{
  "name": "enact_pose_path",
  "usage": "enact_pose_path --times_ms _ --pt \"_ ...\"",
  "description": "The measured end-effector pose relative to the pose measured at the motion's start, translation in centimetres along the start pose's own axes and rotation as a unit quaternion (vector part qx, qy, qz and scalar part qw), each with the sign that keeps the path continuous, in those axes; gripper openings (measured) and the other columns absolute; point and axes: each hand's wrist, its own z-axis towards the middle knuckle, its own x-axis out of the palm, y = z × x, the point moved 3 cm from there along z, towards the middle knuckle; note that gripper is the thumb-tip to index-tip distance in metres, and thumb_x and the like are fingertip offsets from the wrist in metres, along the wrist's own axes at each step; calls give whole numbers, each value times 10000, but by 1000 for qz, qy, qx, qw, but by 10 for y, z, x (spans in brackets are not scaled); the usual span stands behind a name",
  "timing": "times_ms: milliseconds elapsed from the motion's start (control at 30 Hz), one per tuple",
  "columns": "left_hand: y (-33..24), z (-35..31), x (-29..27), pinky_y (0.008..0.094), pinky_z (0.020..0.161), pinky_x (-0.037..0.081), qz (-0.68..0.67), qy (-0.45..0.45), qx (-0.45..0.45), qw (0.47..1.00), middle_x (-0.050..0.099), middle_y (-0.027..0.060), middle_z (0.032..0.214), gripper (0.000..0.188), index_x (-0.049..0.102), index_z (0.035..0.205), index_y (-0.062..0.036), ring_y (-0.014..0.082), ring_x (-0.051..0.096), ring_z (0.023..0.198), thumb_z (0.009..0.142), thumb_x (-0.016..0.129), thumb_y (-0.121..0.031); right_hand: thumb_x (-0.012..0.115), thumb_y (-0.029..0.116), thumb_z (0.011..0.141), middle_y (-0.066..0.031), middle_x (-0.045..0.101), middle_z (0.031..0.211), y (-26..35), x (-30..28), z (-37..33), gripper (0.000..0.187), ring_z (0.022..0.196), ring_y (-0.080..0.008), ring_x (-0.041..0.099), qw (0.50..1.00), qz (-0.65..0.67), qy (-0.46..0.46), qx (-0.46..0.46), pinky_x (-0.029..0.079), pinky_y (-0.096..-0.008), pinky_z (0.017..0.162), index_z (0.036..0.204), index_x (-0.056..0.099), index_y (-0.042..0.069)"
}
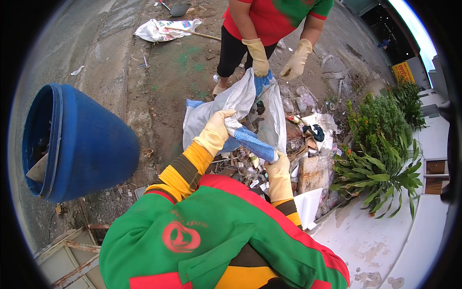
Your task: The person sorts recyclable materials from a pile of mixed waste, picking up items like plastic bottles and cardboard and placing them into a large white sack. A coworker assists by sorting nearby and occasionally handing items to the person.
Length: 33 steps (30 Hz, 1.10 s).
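A white and blue woven sack (pixel 231 103) is stretched between me and a co-worker, its mouth spread apart. My left hand (pixel 215 131), in a cream rubber glove, grips the sack's near rim on the left. On the right of that rim, my right hand (pixel 279 176), gloved alike, is closed round the rolled blue edge. Across from me, the co-worker's gloved hand (pixel 258 58) holds the far edge; their other gloved hand (pixel 296 60) hangs apart from the sack. Little of the sack's inside shows.
Mixed rubbish (pixel 308 139) lies under and right of the sack. A big blue barrel (pixel 91 142) leans at the left. Plants (pixel 380 164) grow by a white wall at the right. Farther off lie a white sack (pixel 166 30), a stick (pixel 197 33) and a dustpan (pixel 179 9).
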Motion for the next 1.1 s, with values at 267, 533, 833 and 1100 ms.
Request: enact_pose_path --times_ms 267,533,833,1100 --pt "-16 -3 -32 413 747 538 136 -138 51 980 642 165 1058 347 565 1178 28 296 646 869 874 585 -139 747 117 710 -100 700 962 9 39 -85 342 866 -241 682 660 -619 98 -414 538 -345 758 1034 659 49" --pt "8 -25 -31 431 931 464 502 -457 128 723 548 280 1224 706 484 1312 46 401 581 1075 780 714 -358 811 107 649 -115 713 932 3 23 -59 407 870 -227 691 735 -589 103 -320 532 -324 767 1021 671 18" --pt "53 11 63 636 1088 192 835 -242 163 466 369 222 1456 1026 236 1475 -9 367 331 1367 766 675 -608 738 41 665 -161 704 924 6 9 -44 368 864 -270 687 578 -710 76 -396 527 -342 764 1025 671 14" --pt "79 44 21 669 1102 162 797 -383 -194 425 227 179 1539 1356 -94 1527 -170 343 263 1416 621 845 -538 557 -20 820 -107 698 930 -4 -8 -8 260 804 -220 680 922 -318 97 -200 545 -338 710 1052 668 26"
